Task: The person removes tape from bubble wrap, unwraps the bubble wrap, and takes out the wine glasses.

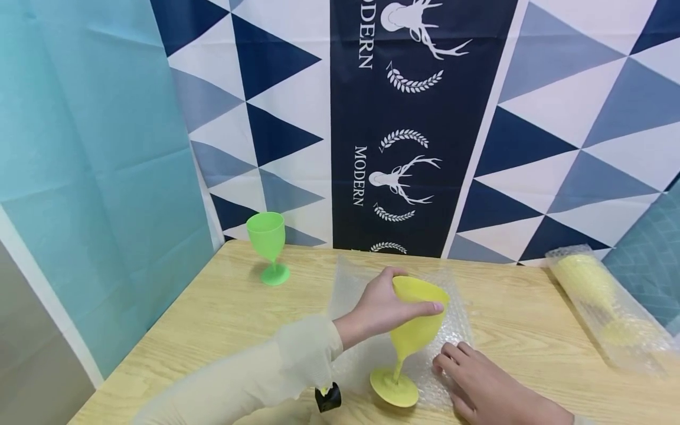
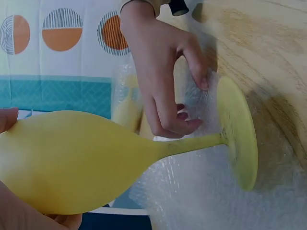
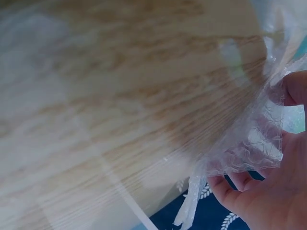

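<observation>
1 right hand point(image 1: 483, 381), nearest my head camera, at 4 o'clock from the held goblet: fingers curled, pinching an edge of bubble wrap in my right-wrist feed.

1 left hand point(image 1: 385, 310), in a cream sleeve point(image 1: 271, 363) entering from 8 o'clock: thumb and fingers grasping the bowl of the yellow goblet point(image 1: 417, 335).

1 yellow goblet, as above: mouth up, tilted, above the sheet; whether its foot touches down I cannot tell.

1 bubble wrap sheet point(image 1: 372, 357), clear, spread beneath the goblet.

1 table point(image 1: 223, 336), wood-grained, under all.

1 wrapped bundle point(image 1: 600, 295), yellow contents, lying between 2 and 3 o'clock.

1 green goblet point(image 1: 267, 241), upright at 10 o'clock, well apart from both hands.

1 patterned hanging point(image 1: 398, 112), 12 o'clock, with deer heads and triangles.

1 blue cloth point(image 1: 101, 153), beyond 10 o'clock.
</observation>
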Tool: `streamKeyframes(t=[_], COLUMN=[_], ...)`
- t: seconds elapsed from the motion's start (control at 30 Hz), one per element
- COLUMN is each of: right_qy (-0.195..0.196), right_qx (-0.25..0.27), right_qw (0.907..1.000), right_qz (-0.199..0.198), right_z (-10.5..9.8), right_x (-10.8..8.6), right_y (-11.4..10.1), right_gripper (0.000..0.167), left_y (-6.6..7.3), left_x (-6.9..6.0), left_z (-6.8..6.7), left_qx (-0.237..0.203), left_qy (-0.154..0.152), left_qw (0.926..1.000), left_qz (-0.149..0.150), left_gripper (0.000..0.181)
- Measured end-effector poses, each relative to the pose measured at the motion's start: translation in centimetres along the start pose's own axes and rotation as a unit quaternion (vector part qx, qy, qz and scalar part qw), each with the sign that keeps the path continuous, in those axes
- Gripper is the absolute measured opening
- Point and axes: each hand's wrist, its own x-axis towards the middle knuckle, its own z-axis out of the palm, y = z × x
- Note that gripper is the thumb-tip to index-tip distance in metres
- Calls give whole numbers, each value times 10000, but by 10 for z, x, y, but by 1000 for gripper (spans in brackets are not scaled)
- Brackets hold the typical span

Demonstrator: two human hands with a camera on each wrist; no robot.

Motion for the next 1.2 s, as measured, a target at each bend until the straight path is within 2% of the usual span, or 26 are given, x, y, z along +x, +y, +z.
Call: streamKeyframes(t=[0.23,0.5,0.67,0.93,1.1,1.2], right_qy=[-498,-232,-140,-179,1,-40], right_qx=[434,427,352,439,381,456], right_qw=[9973,9988,9993,9988,9989,9986], right_qz=[305,112,-13,-78,-274,-276], right_z=[-1,4,5,5,5,5], right_x=[4,3,4,6,6,7], right_y=[3,5,6,10,13,13], right_gripper=[30,29,30,31,31,32], left_y=[3,5,10,21,24,22], left_x=[-9,-22,-32,-37,-35,-31], left_z=[-7,-25,-43,-75,-89,-96], left_qx=[311,690,555,426,320,362], left_qy=[-96,-208,-218,219,543,777], left_qw=[9992,9966,9963,9943,9918,9886], left_qz=[234,405,612,958,1108,1239], left_gripper=[78,82,79,77,77,79])
